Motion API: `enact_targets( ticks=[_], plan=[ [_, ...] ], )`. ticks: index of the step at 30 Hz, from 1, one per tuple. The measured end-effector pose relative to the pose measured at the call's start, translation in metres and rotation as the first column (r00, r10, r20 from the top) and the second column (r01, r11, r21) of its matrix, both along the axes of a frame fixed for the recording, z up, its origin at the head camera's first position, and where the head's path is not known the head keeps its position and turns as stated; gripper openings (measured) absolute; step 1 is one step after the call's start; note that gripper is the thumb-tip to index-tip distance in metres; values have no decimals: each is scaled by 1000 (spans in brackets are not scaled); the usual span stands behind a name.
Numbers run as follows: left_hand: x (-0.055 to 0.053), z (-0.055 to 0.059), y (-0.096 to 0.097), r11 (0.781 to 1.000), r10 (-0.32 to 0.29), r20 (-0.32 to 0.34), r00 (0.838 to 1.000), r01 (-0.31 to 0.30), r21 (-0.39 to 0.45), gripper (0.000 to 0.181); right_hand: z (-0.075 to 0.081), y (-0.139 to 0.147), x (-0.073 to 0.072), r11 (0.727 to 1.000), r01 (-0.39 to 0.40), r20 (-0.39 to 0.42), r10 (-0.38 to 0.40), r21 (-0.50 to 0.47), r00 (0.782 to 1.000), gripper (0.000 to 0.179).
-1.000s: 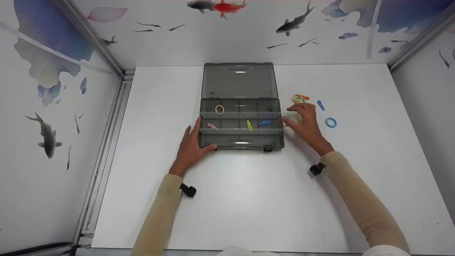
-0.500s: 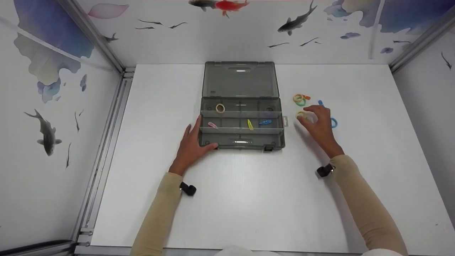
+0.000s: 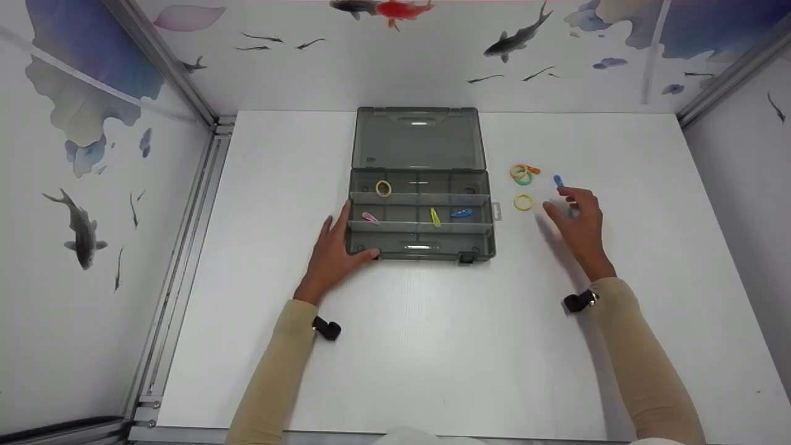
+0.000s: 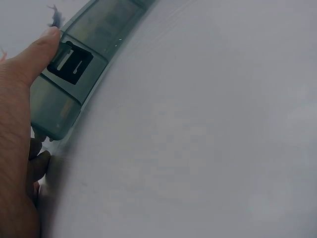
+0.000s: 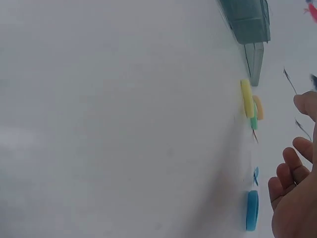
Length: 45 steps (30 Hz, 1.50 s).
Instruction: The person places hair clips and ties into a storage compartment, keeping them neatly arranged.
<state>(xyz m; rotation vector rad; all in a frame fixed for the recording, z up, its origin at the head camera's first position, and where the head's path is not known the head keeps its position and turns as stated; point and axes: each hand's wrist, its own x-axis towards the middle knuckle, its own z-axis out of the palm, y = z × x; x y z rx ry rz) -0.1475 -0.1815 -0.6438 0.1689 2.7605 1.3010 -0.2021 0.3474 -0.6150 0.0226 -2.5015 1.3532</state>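
An open, see-through grey compartment box (image 3: 420, 244) lies on the table. My left hand (image 3: 327, 262) grips its near left corner, thumb (image 4: 39, 54) on the front wall by the latch. Inside are a beige hair tie (image 3: 377, 188) in the back row, and a pink hair clip (image 3: 369, 217), a yellow hair clip (image 3: 435, 217) and a blue hair clip (image 3: 461, 212) in the middle row. My right hand (image 3: 581, 225), fingers loosely bent and holding nothing, hovers above a blue hair tie (image 5: 252, 210), mostly covering it in the head view. Another blue clip (image 3: 558, 180) lies just beyond the fingertips.
Right of the box lie a yellow hair tie (image 3: 523, 209), a green hair tie (image 3: 525, 182), an orange hair tie (image 3: 514, 177) and an orange hair clip (image 3: 535, 171). The box's lid (image 3: 419, 142) lies folded back. Printed panels wall in the white table (image 3: 420, 358).
My right hand has moved right, from beside the box past the yellow hair tie to the blue one. The yellow hair tie now shows fully. My left hand stays on the box.
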Motion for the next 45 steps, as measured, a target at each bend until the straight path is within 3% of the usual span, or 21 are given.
enact_targets(
  ticks=[8,20,29,36,45],
  plan=[
    [1,-1,-1,1000,2,-1,1000,-2,10,125,-3,20,8,994,105,88,-107,26,990,47],
    [3,-2,0,1000,6,10,1000,-6,10,124,-6,36,14,983,167,251,-181,78,951,61],
    [0,1,1,1000,0,8,1000,0,3,125,-7,38,23,982,162,271,-182,94,945,65],
    [-1,1,1,1000,-1,8,1000,1,1,123,-17,38,24,976,165,235,-195,144,952,65],
    [-1,0,-1,1000,-5,-1,1000,5,2,124,-14,33,24,963,233,303,-264,135,915,70]
  ],
)
